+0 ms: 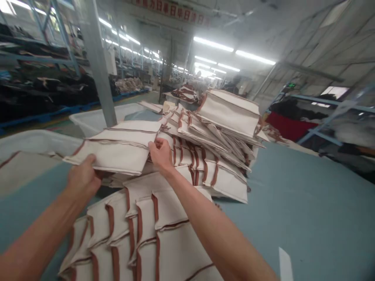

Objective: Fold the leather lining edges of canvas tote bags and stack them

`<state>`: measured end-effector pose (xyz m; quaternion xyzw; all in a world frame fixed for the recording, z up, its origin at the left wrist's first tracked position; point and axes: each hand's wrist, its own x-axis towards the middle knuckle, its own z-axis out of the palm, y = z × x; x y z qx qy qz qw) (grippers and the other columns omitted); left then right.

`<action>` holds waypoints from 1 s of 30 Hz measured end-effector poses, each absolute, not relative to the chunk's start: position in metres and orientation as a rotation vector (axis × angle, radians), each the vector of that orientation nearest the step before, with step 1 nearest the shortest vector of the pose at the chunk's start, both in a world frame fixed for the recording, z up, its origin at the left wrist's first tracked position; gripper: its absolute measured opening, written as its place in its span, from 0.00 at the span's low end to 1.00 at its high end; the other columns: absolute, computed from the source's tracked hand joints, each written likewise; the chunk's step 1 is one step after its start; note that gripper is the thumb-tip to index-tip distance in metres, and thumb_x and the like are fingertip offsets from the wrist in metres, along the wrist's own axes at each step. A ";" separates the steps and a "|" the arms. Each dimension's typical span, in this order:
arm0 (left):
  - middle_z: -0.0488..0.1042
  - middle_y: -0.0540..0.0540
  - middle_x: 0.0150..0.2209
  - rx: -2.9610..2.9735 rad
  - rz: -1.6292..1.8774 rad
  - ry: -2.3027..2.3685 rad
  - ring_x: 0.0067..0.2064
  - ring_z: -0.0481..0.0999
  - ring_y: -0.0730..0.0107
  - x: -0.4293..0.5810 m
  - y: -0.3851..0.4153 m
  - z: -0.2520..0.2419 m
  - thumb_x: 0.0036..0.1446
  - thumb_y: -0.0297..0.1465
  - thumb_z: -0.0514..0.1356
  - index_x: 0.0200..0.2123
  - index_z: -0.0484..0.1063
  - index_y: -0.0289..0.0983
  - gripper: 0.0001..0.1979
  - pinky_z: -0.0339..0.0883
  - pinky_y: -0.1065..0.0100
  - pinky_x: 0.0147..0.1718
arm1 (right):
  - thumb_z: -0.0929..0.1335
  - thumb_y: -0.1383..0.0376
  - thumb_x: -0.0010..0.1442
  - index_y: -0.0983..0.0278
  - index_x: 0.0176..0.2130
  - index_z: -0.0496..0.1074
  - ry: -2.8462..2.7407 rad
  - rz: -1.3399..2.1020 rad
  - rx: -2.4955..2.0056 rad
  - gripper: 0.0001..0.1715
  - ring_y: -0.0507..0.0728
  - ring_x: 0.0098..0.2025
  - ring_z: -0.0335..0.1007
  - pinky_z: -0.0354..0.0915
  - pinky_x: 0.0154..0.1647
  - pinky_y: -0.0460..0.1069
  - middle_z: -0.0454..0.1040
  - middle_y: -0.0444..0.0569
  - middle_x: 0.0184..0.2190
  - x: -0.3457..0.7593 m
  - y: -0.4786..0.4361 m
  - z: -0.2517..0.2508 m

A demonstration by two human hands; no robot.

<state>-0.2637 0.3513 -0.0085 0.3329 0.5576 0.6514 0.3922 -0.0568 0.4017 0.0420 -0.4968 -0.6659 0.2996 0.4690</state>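
Well, left hand and right hand gripping one canvas panel (stacked panels, plastic bin around).

I saw the workshop brightly lit by rows of fluorescent ceiling tubes, which glared white and bloomed into haze down the far aisle. Shadows under the canvas panels were soft. Wide-angle distortion bowed the steel post and shelving racks near the frame's edges, and distant detail looked blurred.
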 end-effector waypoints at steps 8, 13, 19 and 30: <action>0.80 0.43 0.47 0.816 1.578 1.576 0.43 0.82 0.63 -0.289 0.339 0.003 0.72 0.42 0.61 0.51 0.76 0.35 0.16 0.80 0.58 0.41 | 0.60 0.59 0.76 0.64 0.48 0.75 -1.782 0.522 -1.349 0.18 0.57 0.40 0.79 0.73 0.42 0.53 0.81 0.49 0.40 0.077 0.337 0.062; 0.79 0.41 0.39 1.021 1.588 1.839 0.42 0.81 0.55 -0.277 0.270 0.008 0.69 0.46 0.56 0.43 0.74 0.38 0.17 0.79 0.51 0.39 | 0.71 0.59 0.63 0.61 0.50 0.76 -2.042 0.379 -1.472 0.16 0.65 0.50 0.77 0.69 0.53 0.58 0.82 0.54 0.48 0.129 0.277 0.019; 0.84 0.43 0.50 1.775 1.335 1.865 0.55 0.80 0.46 -0.186 0.206 -0.005 0.61 0.45 0.59 0.49 0.79 0.44 0.19 0.72 0.45 0.59 | 0.73 0.56 0.66 0.64 0.56 0.74 -2.342 0.186 -1.399 0.24 0.68 0.58 0.70 0.60 0.63 0.61 0.79 0.60 0.53 0.104 0.273 -0.005; 0.84 0.37 0.54 2.141 0.919 1.679 0.60 0.79 0.44 -0.163 0.224 -0.039 0.60 0.43 0.54 0.47 0.81 0.40 0.22 0.67 0.44 0.65 | 0.72 0.64 0.66 0.62 0.41 0.75 -2.139 -0.098 -1.459 0.03 0.62 0.39 0.76 0.63 0.39 0.52 0.82 0.50 0.36 0.117 0.205 -0.047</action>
